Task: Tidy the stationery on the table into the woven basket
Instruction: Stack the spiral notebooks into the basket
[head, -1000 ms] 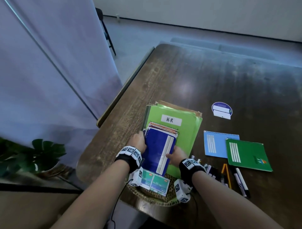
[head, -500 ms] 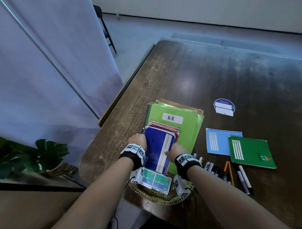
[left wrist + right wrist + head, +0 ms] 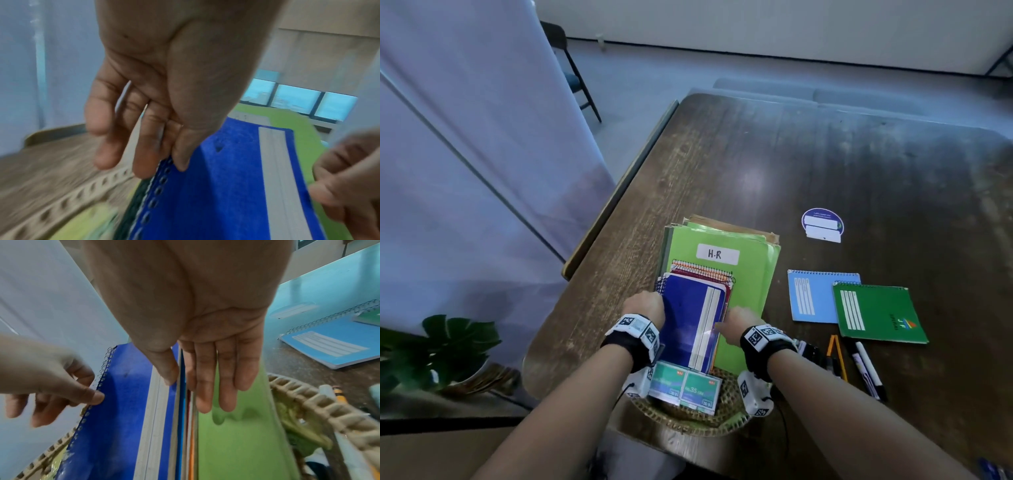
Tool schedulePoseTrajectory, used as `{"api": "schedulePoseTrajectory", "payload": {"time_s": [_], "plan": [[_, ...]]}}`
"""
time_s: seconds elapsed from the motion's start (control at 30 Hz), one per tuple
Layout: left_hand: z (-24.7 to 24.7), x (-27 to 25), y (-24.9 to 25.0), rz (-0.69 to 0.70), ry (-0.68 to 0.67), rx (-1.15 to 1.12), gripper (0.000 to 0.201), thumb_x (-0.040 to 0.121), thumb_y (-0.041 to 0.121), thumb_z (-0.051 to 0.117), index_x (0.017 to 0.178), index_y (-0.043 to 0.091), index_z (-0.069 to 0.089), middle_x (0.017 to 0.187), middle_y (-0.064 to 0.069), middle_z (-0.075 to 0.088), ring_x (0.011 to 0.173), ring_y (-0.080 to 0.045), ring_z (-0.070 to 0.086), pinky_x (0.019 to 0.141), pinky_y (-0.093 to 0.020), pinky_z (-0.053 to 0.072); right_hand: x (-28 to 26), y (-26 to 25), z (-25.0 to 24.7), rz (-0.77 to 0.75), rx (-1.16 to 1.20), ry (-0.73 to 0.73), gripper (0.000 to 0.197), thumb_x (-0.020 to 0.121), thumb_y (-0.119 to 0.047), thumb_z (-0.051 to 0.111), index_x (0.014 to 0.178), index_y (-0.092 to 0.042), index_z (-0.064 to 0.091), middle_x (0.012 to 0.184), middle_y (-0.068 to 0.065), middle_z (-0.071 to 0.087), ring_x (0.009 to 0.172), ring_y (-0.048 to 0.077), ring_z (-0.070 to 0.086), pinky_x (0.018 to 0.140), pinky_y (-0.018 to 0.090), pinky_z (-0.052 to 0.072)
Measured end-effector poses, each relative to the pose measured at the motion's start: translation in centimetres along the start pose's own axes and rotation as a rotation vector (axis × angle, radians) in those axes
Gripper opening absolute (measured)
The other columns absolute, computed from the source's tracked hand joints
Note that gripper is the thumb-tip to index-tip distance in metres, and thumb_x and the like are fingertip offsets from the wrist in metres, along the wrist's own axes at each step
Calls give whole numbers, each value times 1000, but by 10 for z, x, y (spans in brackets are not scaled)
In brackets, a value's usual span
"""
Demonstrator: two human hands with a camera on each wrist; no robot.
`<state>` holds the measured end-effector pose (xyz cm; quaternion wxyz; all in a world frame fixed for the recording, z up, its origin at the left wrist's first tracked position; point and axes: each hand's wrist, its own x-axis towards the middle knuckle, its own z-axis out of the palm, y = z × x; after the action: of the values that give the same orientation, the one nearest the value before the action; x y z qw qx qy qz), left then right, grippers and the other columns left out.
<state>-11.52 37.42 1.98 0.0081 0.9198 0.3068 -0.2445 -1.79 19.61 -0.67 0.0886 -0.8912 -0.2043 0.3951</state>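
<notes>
The woven basket [image 3: 726,419] stands at the table's near edge with green folders [image 3: 750,274] leaning out of it and two staple boxes [image 3: 685,387] in front. A stack of spiral notebooks lies on the folders, a blue notebook [image 3: 688,318] on top. My left hand [image 3: 645,305] has its thumb on the blue cover by the spiral [image 3: 164,175], fingers loose beside the stack. My right hand [image 3: 736,322] lays its thumb on the cover's right edge [image 3: 168,376], its straight fingers [image 3: 226,386] alongside the stack over the green folder.
Right of the basket lie a light blue notepad [image 3: 815,298], a green notepad [image 3: 876,315], markers [image 3: 866,370] and a yellow-black tool [image 3: 837,356]. A round purple card [image 3: 822,224] lies farther back. A potted plant [image 3: 441,349] stands left, below the table edge.
Both hands stay on either side of the blue notebook stack; the stack has hardly shifted. The view has tilted slightly.
</notes>
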Motion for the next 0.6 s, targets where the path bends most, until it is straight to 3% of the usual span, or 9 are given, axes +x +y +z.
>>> {"api": "schedulePoseTrajectory", "payload": {"time_s": [0.13, 0.2, 0.3, 0.4, 0.47, 0.53, 0.6], "plan": [[-26, -8, 43, 185, 12, 6, 22, 94, 27, 53, 103, 14, 67, 108, -9, 70, 100, -30, 67, 81, -36, 52, -11, 38, -24, 72, 107, 133, 35, 95, -41, 51, 91, -11, 68, 89, 6, 72, 81, 25, 70, 77, 35, 59], [-38, -9, 80, 320, 19, -74, 25, 96, 36, 52, 87, 17, 64, 92, -5, 69, 85, -26, 65, 75, -34, 54, -16, 63, -36, 107, 158, 202, 29, 95, -35, 49, 87, -12, 65, 88, 7, 69, 82, 26, 67, 76, 34, 56], [-49, -10, 145, 531, -4, -197, 33, 97, 46, 53, 89, 17, 65, 80, 0, 66, 73, -16, 62, 72, -34, 57, -24, 106, -53, 189, 181, 287, 24, 93, -31, 47, 88, -13, 64, 91, 9, 65, 84, 29, 61, 72, 31, 48], [-59, -9, 210, 680, 11, -219, 29, 95, 44, 56, 81, 19, 56, 78, 2, 61, 73, -20, 61, 69, -34, 55, -36, 156, -68, 294, 217, 322, 18, 91, -28, 49, 89, -15, 61, 95, 9, 65, 85, 29, 60, 72, 32, 47], [-61, -7, 252, 748, 2, -201, 27, 93, 42, 58, 76, 21, 51, 76, 0, 57, 75, -25, 59, 64, -32, 46, -43, 191, -76, 368, 260, 330, 16, 90, -27, 51, 93, -16, 62, 100, 9, 65, 87, 29, 60, 75, 32, 48], [-61, -3, 294, 796, -37, -168, 26, 94, 42, 58, 80, 21, 52, 81, -1, 58, 80, -25, 57, 65, -31, 39, -49, 229, -83, 435, 314, 325, 19, 91, -27, 52, 101, -15, 63, 106, 10, 66, 92, 30, 62, 77, 33, 50], [-59, 2, 329, 818, -72, -123, 27, 96, 43, 57, 88, 18, 58, 92, -4, 64, 87, -26, 59, 69, -31, 42, -51, 262, -89, 469, 359, 309, 24, 92, -26, 52, 109, -13, 61, 112, 11, 65, 96, 30, 62, 77, 32, 49]]}}
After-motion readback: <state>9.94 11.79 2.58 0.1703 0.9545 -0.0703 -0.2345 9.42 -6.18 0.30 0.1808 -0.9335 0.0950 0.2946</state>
